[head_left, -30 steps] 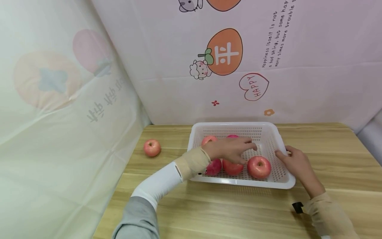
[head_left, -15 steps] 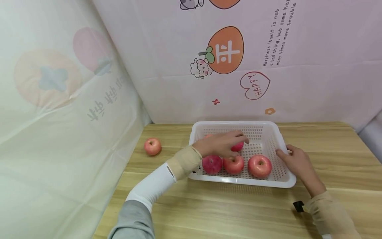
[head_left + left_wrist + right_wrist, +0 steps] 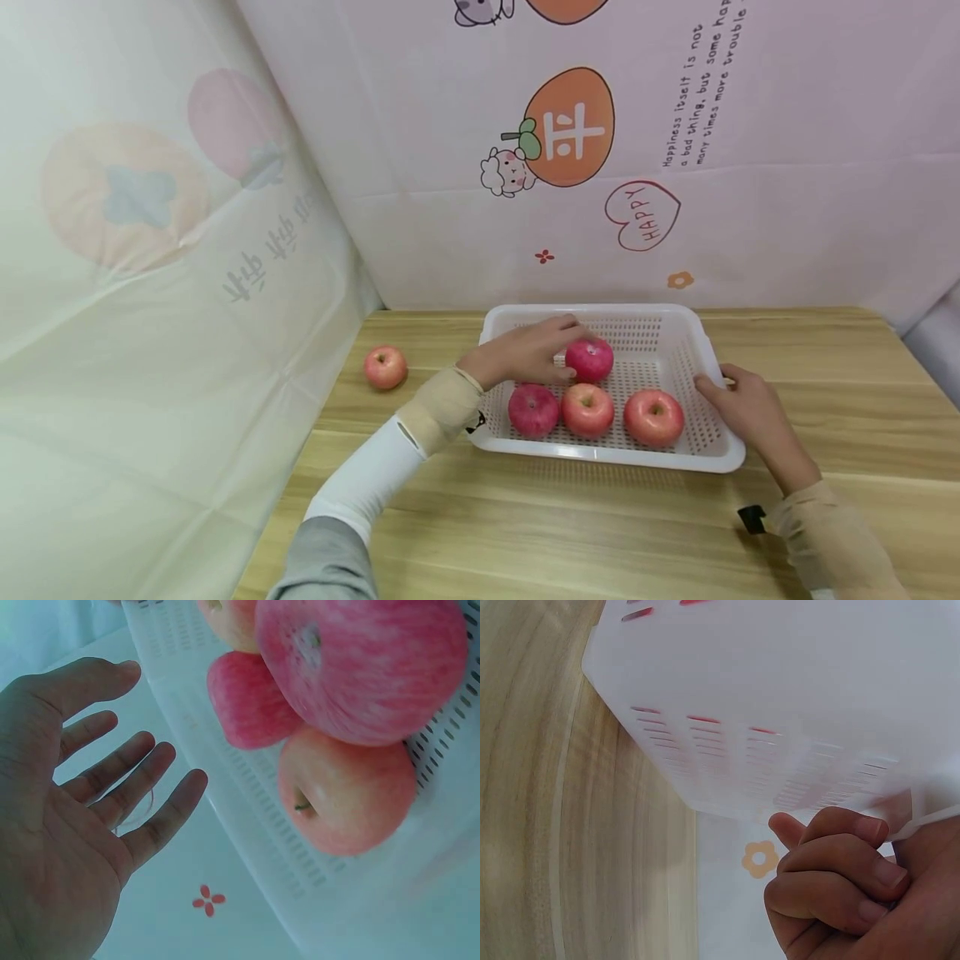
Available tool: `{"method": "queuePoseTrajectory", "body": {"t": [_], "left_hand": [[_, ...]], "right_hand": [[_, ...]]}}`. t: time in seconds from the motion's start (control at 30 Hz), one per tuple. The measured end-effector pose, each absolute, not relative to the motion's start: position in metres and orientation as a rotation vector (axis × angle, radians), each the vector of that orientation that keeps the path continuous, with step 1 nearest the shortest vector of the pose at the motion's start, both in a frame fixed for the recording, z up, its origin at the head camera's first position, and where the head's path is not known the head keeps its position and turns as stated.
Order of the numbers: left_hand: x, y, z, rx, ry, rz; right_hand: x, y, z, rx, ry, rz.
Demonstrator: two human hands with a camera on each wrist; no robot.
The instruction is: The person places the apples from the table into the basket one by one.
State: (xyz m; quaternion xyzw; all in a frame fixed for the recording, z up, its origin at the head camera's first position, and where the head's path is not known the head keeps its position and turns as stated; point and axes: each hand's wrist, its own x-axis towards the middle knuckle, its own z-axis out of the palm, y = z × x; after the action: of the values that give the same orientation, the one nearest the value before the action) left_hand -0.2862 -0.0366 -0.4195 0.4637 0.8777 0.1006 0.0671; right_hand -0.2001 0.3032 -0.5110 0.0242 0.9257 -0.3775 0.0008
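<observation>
A white slotted plastic basket (image 3: 592, 454) holds several apples. Two dark red apples (image 3: 533, 410), (image 3: 589, 359) and two paler ones (image 3: 588, 410), (image 3: 653, 417) show in the head view. Over the basket's back left part, my left hand (image 3: 525, 350) hovers with spread fingers and holds nothing. It covers part of the inside; in the left wrist view another pale apple (image 3: 349, 791) lies by the basket wall. My right hand (image 3: 746, 408) grips the basket's right rim, its fingers (image 3: 832, 862) curled beneath the edge and the thumb over it.
Left of the basket, a single apple (image 3: 386, 367) sits on the wooden table (image 3: 585, 533). A printed white cloth (image 3: 450, 233) hangs behind the table's back edge, and another cloth (image 3: 187, 375) hangs along the left side.
My left hand has moved left and slightly back across the basket, uncovering the dark red apple at the back and the apples in front. My right hand stays on the rim.
</observation>
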Motion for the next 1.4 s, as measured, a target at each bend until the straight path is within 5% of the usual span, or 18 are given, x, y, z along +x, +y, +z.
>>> {"method": "queuePoseTrajectory", "body": {"t": [1.4], "left_hand": [[-0.298,-0.111,-0.423,1.273,2.772,0.514]], "right_hand": [[-0.201,0.303,-0.512,0.091,2.912,-1.195]]}}
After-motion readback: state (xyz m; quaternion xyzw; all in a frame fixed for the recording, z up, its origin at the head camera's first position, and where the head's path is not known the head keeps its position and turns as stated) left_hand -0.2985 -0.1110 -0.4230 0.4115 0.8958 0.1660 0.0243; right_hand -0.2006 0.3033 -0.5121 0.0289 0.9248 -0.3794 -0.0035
